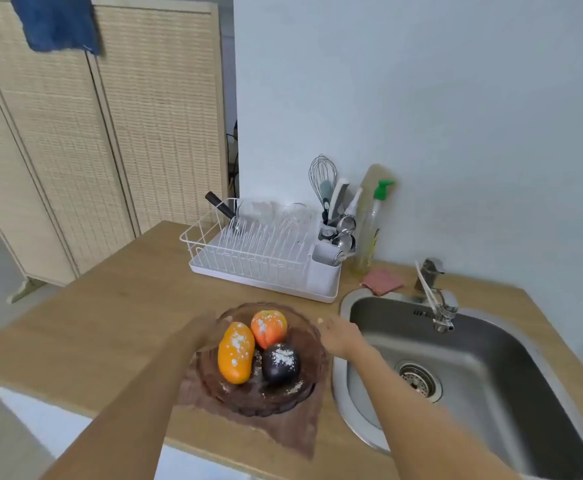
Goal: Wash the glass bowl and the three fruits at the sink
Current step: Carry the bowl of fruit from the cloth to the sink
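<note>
1. The scene is being lit evenly by soft, diffuse daylight; no single source is being shown.
2. Only faint, soft shadows are being cast, notably under the dish rack (265, 258) at centre.
3. Mild glare is being reflected off the steel sink (490, 375) at lower right.
4. Motion blur is being smeared over both forearms and the folding screen (75, 150) at upper left.
5. Straight lines are being bent near the frame edges by wide-angle distortion.

Low in the frame's centre, a brownish glass bowl (303, 327) sits upright holding a yellow-orange mango (235, 353), an orange-red fruit (269, 328) and a dark plum (280, 363), all dusted white; the steel sink (484, 368) lies right.
</note>
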